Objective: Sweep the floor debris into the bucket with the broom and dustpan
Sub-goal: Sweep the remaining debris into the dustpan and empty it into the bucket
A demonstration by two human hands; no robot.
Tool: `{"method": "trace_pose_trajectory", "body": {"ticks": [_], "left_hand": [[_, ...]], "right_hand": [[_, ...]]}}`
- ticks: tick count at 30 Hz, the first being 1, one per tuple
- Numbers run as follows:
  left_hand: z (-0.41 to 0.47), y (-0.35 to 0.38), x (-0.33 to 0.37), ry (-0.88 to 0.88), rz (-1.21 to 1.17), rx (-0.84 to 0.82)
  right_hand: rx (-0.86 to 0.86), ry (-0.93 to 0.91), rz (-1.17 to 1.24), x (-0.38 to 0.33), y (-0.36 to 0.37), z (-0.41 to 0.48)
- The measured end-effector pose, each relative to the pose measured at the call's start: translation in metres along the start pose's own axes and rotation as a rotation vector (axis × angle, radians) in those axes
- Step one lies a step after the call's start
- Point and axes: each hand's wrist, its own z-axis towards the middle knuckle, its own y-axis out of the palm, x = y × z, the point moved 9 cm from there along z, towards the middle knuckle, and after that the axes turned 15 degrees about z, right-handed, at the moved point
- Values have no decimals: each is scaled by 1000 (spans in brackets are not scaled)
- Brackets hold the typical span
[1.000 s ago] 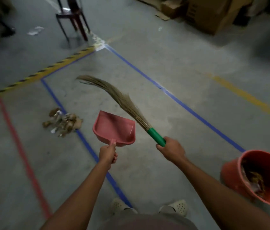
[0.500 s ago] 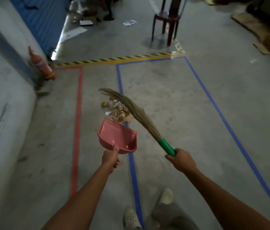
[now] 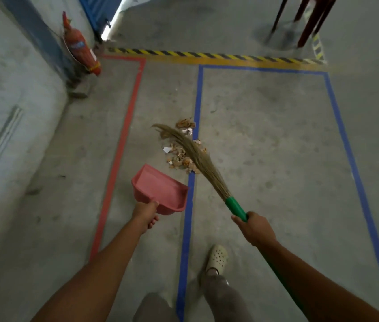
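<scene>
My left hand (image 3: 145,213) is curled round the handle of the dustpan (image 3: 160,190), my right hand (image 3: 254,227) wrapped round the broom (image 3: 196,158); the debris (image 3: 180,156) lies against the blue line (image 3: 189,205); the bucket is out of view. The dustpan looks lifted, I think; sweeping now could push scraps under it or across the line. Bare concrete floor (image 3: 265,147); a wall (image 3: 9,89) and extinguisher (image 3: 80,48) well left of the line.
</scene>
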Motion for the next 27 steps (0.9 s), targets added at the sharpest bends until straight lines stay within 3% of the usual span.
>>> {"method": "trace_pose_trajectory", "body": {"ticks": [14,19,27], "left_hand": [[289,111,27,45,175,-29],[358,134,10,46,237,-40],[441,130,17,-17,219,-62]], "right_hand": [[14,-5,-49,31,112,289],[106,-1,-27,44,141,353],[136,163,-18,80,163,420]]}}
